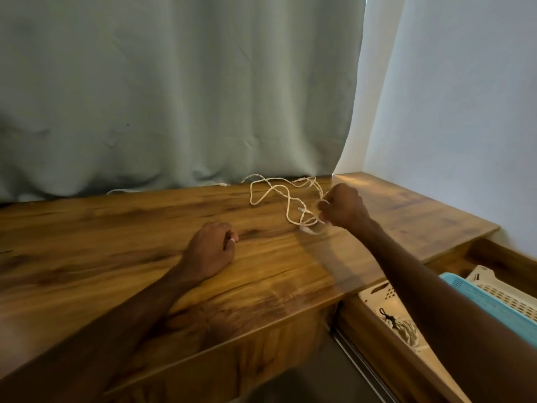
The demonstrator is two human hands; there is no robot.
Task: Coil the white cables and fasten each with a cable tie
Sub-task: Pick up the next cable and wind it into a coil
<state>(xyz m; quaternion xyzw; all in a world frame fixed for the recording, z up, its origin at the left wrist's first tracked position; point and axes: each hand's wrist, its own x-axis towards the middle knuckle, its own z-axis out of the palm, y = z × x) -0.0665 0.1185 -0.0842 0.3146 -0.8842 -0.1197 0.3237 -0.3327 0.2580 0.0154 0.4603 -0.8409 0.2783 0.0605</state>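
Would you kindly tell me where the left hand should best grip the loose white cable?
Probably the open bend at the left edge of the white cable, approached from the near left: it lies flat on the table, apart from the tangle the right hand grips, and nearest the left hand.

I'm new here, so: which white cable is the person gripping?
The looped, tangled cable in the right hand, not the thin straight one lying along the curtain.

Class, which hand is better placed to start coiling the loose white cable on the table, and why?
Right. The right hand is curled round loops of the white cable; the left hand rests on the wooden table, apart from the cable.
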